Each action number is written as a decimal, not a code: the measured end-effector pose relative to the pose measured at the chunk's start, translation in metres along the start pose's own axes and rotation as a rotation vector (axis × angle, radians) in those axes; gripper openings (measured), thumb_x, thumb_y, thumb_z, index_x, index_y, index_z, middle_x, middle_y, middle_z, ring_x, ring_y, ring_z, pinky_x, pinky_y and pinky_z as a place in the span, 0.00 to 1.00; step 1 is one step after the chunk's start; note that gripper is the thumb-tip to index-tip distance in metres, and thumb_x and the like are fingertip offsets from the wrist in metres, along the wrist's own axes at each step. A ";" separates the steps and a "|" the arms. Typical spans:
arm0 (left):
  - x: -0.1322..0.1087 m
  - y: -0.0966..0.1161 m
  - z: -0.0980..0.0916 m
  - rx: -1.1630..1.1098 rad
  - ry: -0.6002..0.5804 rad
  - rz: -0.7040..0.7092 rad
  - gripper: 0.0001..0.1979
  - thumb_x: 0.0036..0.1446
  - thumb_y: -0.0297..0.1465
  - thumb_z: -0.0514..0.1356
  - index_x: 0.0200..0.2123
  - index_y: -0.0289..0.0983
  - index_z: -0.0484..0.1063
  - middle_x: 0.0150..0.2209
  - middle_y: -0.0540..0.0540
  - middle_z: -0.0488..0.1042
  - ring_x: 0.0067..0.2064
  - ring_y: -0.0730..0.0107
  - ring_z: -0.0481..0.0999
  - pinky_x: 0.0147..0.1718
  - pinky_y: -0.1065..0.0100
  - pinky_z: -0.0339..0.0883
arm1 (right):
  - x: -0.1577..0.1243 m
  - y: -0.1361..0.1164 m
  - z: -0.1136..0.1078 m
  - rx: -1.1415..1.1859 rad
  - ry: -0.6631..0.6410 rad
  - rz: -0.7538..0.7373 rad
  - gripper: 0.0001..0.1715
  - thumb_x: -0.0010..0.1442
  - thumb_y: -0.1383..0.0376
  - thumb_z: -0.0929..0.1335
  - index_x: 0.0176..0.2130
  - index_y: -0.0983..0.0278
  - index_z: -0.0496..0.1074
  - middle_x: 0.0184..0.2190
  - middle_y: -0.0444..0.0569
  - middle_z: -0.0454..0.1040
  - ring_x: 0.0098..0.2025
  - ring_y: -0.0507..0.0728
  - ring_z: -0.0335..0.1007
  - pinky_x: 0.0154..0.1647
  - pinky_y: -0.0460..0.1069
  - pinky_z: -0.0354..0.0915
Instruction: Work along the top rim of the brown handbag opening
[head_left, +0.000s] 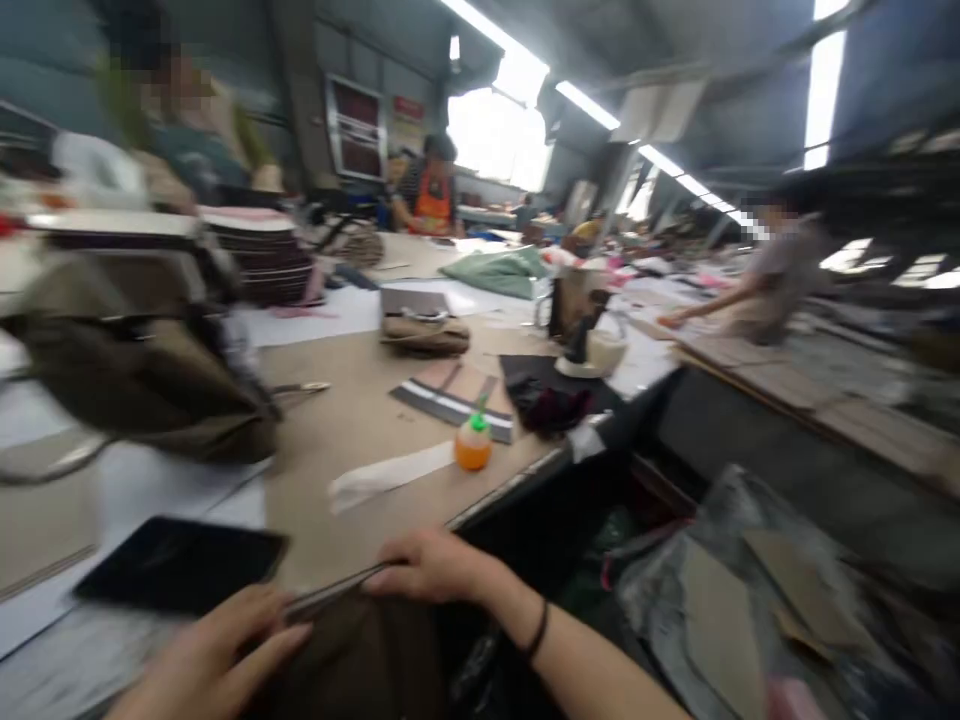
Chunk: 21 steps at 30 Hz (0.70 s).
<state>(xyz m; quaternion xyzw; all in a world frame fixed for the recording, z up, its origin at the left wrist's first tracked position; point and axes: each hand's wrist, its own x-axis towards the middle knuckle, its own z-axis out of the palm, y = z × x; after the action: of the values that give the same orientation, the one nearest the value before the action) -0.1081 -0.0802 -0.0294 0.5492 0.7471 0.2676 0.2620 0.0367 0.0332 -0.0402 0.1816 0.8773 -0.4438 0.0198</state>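
My right hand (427,567) is at the near edge of the worktable (360,420), its fingers curled over the top edge of a dark brown piece of material (360,665) that hangs below the edge. My left hand (214,655) lies at the bottom left with its fingers stretched out, resting on the same brown piece. A black flat device (180,565) lies on the table just beyond my left hand. The picture is blurred by motion.
On the table are an orange glue bottle (473,446), a white strip (390,472), grey strips (450,405), dark fabric (551,405), scissors (300,388) and a brown bag (142,385) at left. Other people work at far tables. Scrap material fills a bin (735,600) at right.
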 end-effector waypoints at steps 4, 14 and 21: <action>-0.046 -0.021 -0.031 0.116 -0.021 -0.177 0.08 0.48 0.33 0.50 0.20 0.37 0.61 0.25 0.48 0.67 0.30 0.63 0.67 0.29 0.66 0.58 | 0.014 0.010 0.009 0.154 -0.016 -0.096 0.15 0.56 0.60 0.63 0.24 0.67 0.65 0.20 0.40 0.59 0.25 0.49 0.55 0.25 0.44 0.51; -0.036 -0.017 -0.029 0.089 -0.035 -0.248 0.10 0.49 0.33 0.51 0.18 0.37 0.58 0.20 0.52 0.62 0.25 0.67 0.64 0.23 0.70 0.50 | 0.010 0.007 0.006 0.215 -0.070 -0.078 0.17 0.57 0.57 0.62 0.25 0.68 0.65 0.21 0.41 0.58 0.25 0.49 0.54 0.25 0.44 0.51; -0.036 -0.015 -0.030 0.080 -0.034 -0.267 0.11 0.50 0.32 0.52 0.18 0.36 0.60 0.19 0.52 0.63 0.25 0.67 0.64 0.22 0.71 0.49 | 0.010 0.007 0.006 0.249 -0.090 -0.073 0.17 0.57 0.57 0.62 0.25 0.68 0.65 0.21 0.41 0.58 0.25 0.49 0.53 0.24 0.44 0.50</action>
<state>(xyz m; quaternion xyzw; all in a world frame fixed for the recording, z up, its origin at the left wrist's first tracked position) -0.1296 -0.1216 -0.0152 0.4594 0.8189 0.1911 0.2859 0.0294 0.0355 -0.0508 0.1305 0.8196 -0.5574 0.0201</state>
